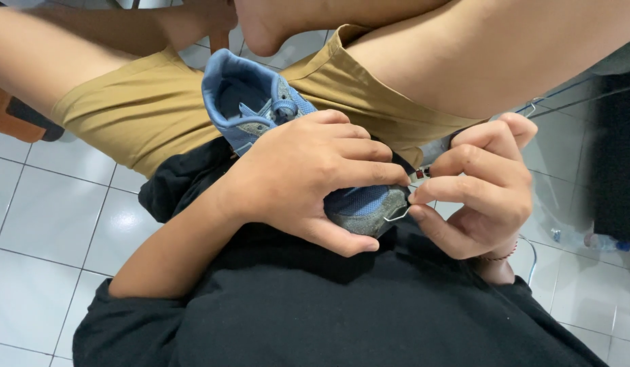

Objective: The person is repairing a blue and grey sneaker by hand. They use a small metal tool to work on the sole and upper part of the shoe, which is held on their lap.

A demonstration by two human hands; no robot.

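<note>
Black shirtfront (342,312) lies below the blue shoe (260,109), whose toe the left hand (308,177) clasps while the right hand (481,187) pinches a curved needle (396,216) there, stitching seemingly unfinished.

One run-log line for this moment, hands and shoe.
left hand: grips blue shoe on lap | right hand: pinches hooked needle at toe | floor: white tiles

The left hand (308,180) covers the blue shoe's (260,109) middle; the needle (396,216) is too thin to make out.
</note>
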